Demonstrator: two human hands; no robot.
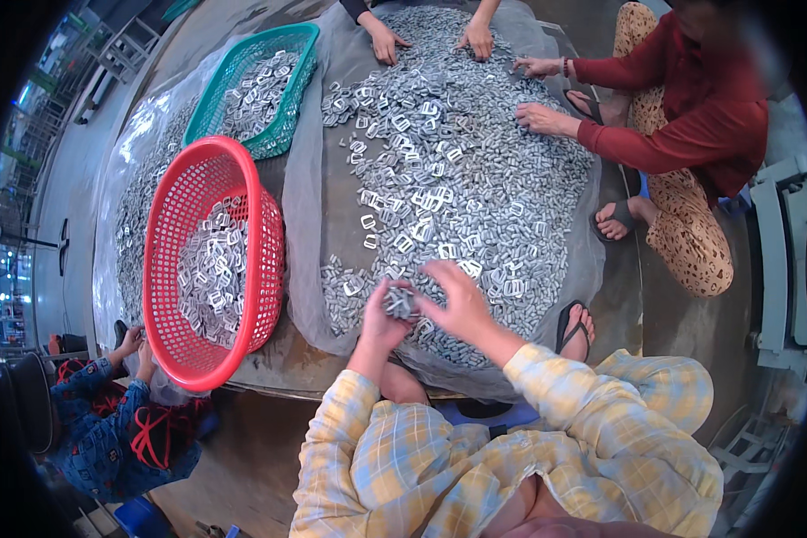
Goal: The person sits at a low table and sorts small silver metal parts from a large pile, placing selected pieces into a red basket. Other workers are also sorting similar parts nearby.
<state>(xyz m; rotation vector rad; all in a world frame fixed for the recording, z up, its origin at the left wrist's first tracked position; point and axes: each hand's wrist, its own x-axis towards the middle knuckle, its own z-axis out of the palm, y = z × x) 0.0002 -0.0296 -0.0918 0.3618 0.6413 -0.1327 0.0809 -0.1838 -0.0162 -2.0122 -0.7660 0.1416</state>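
A small stack of metal buckles (400,303) was gripped in the left hand (383,321), fingers closed around it, just above the buckle pile (457,170). The right hand (460,300) touched the stack, fingers curled. A red basket (208,260) stood left of the pile.

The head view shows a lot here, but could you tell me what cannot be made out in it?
- Head view: the left hand and right hand pinch a small stack of metal buckles; its count is too small to tell.
- Red basket: its near wall hides the buckles behind it.
- Person in red: face blurred, cut by the rim.
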